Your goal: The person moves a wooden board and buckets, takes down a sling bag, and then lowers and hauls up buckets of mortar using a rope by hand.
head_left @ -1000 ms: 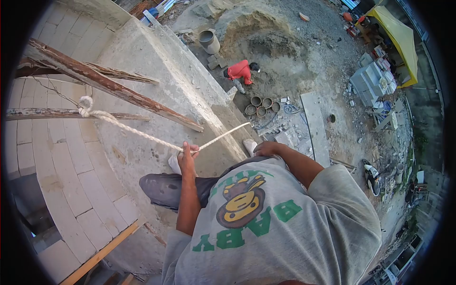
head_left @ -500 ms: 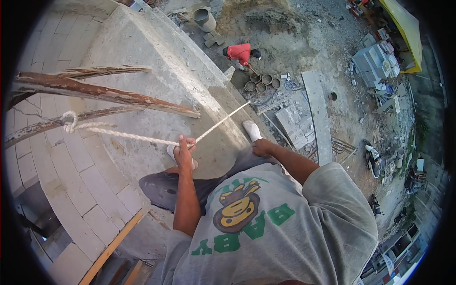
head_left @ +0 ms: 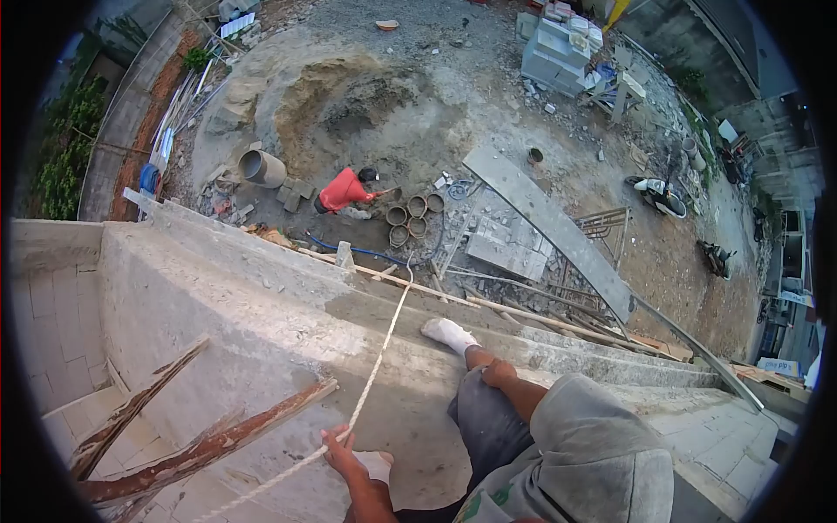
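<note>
A pale twisted rope (head_left: 377, 370) runs from the lower left, through my left hand (head_left: 342, 451), and out over the concrete ledge (head_left: 397, 336). That hand is closed around the rope, just above my white-covered left foot (head_left: 375, 465). The rope's upper stretch slants past the ledge edge and ends near a hook-like tip; whatever hangs below it cannot be made out. My right hand (head_left: 500, 373) rests on my bent right knee with its fingers curled in, nothing visible in it. My right foot (head_left: 449, 335) is planted on the ledge.
Rough wooden poles (head_left: 218, 440) jut in at left. Far below, a person in red (head_left: 344, 190) bends with a shovel beside several round buckets (head_left: 417, 207). A long board (head_left: 549, 227), rubble slabs (head_left: 508, 246), a concrete pipe (head_left: 261, 168) and a motorbike (head_left: 658, 194) are on the ground.
My view has swung outward, showing more of the ground below. My left hand stays on the rope, its fingers now closer around it. The person in red has straightened a little.
</note>
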The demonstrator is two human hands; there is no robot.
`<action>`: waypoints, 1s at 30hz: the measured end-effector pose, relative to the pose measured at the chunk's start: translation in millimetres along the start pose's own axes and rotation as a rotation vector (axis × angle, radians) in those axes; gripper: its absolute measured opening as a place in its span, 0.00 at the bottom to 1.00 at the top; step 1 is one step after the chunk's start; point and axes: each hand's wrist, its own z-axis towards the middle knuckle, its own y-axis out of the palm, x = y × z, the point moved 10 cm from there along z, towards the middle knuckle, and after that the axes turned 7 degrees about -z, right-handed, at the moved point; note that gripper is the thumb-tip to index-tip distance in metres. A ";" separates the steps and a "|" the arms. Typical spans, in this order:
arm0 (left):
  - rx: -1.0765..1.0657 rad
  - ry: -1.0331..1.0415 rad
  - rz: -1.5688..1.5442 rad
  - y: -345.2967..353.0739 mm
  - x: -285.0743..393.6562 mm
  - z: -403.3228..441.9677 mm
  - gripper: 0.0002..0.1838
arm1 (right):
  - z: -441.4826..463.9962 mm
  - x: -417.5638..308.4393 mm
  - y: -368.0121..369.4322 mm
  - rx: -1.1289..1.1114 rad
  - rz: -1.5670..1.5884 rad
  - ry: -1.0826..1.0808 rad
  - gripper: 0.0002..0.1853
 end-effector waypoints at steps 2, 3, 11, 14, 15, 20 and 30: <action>-0.053 -0.017 0.001 22.6 -6.2 -4.5 0.25 | 4.6 2.1 -0.6 0.008 0.007 -0.010 0.28; -0.073 -0.018 0.002 32.3 -8.4 -8.3 0.25 | 6.9 1.7 1.4 0.004 0.000 -0.022 0.28; -0.168 -0.047 0.082 60.2 -0.9 13.5 0.24 | -5.2 35.2 -16.1 0.186 0.291 0.289 0.31; -0.131 -0.055 0.083 50.6 -7.1 31.0 0.24 | 6.1 29.0 3.1 0.158 0.252 0.296 0.32; -0.134 -0.053 0.091 53.5 -4.3 30.4 0.24 | 7.5 27.1 9.3 0.134 0.231 0.281 0.32; -0.132 -0.058 0.074 70.0 -4.4 33.3 0.22 | 14.4 17.0 4.9 0.041 0.084 0.084 0.33; -0.231 -0.015 0.196 126.4 4.2 21.7 0.23 | 10.3 20.3 -19.0 0.235 0.198 0.163 0.30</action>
